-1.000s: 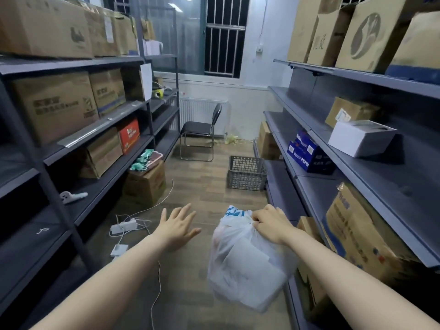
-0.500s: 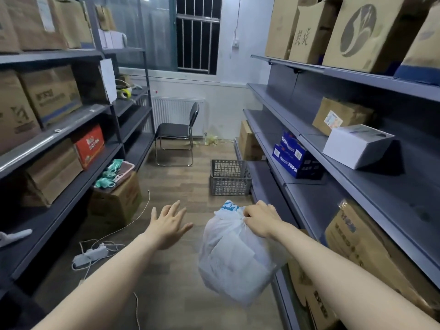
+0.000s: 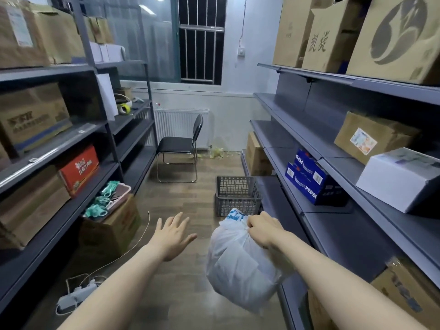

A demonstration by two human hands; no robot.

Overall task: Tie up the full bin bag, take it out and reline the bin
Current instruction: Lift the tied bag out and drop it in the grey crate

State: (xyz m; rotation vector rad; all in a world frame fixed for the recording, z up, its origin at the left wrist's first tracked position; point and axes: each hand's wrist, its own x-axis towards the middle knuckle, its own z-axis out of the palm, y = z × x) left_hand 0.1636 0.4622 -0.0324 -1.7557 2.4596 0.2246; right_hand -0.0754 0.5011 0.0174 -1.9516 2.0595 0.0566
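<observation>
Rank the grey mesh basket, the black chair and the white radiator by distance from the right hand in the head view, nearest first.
From the right hand, which grips the white bin bag:
1. Grey mesh basket, on the floor just ahead of the hand.
2. Black chair, farther down the aisle, to the left.
3. White radiator, on the back wall behind the chair.

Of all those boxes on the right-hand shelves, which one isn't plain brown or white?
The dark blue Pepsi box, on the second shelf up from the floor. Its neighbours on that side are brown cardboard, apart from one white box on the shelf above it.
</observation>
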